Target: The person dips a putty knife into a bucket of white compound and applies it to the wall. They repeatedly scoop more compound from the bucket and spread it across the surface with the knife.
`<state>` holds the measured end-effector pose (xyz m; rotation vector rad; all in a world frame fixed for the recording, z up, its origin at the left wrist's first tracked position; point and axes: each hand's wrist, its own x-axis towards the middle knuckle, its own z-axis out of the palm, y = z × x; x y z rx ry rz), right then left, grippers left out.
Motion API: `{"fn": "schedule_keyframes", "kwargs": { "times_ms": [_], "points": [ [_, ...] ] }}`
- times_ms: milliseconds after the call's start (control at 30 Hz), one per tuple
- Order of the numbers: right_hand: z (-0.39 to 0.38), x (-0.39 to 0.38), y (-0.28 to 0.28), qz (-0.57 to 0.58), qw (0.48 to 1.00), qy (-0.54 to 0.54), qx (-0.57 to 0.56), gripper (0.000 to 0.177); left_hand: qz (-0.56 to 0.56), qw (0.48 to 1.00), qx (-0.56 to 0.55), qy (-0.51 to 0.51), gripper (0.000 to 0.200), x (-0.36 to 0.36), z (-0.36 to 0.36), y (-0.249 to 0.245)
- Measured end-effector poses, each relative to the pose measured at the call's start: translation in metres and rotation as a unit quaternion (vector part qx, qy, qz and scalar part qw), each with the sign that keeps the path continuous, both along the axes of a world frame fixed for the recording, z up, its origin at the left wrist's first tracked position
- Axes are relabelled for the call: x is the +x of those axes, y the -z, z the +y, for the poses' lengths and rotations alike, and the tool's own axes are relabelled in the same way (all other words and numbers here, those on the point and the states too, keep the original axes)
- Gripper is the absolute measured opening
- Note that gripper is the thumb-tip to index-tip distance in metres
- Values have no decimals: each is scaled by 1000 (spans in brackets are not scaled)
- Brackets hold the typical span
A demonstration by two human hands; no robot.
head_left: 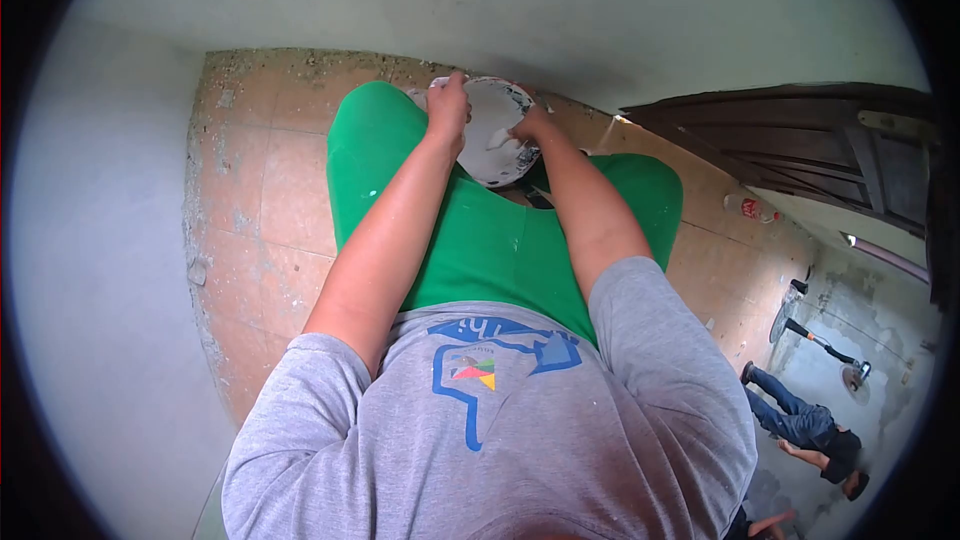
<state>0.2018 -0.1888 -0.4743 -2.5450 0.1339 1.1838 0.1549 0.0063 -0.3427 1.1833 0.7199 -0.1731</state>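
Between my green-clad knees stands a round bucket (487,178), its inside smeared with white paste (488,110). My left hand (449,107) is closed at the bucket's left rim, with a small white patch showing by its fingertips. Over the right side of the bucket, my right hand (530,126) is closed with its fingers pointing inward. A whitish, paste-covered piece (500,139) shows at those fingertips; I cannot tell what kind of thing it is.
Tiled floor (290,185) with pale splatters surrounds me, and a wall (540,20) rises close ahead. To the right are a dark wooden door (790,140), a plastic bottle (750,208) and a long-handled tool (825,345). Another person (805,425) is farther off.
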Motion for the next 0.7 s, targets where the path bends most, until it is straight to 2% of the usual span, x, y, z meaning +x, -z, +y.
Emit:
{"fn": "schedule_keyframes", "kwargs": {
  "times_ms": [67,133,300,367,400,500,600,667,700],
  "points": [
    [3,-15,4,53,995,89,6,62,11,999,-33,-17,21,3,1,1],
    [2,-25,19,71,994,86,4,63,30,996,-60,-49,19,6,1,1],
    [-4,-41,67,87,992,95,-7,68,58,994,-88,-6,21,14,-2,9],
    [-6,-44,76,118,978,170,0,73,69,993,-94,3,19,17,-5,10],
    [-7,-45,74,120,978,172,0,73,66,993,-92,14,17,19,-6,12],
    [-8,-44,68,88,976,201,-11,73,65,993,-88,30,15,22,-7,14],
    [-19,-47,106,67,974,214,-21,72,77,993,-83,37,15,25,-9,14],
    [-23,-51,127,8,967,254,-16,70,86,992,-79,39,14,28,-10,16],
    [-22,-50,125,9,967,254,-15,70,85,993,-75,43,14,27,-10,16]
  ]
}}
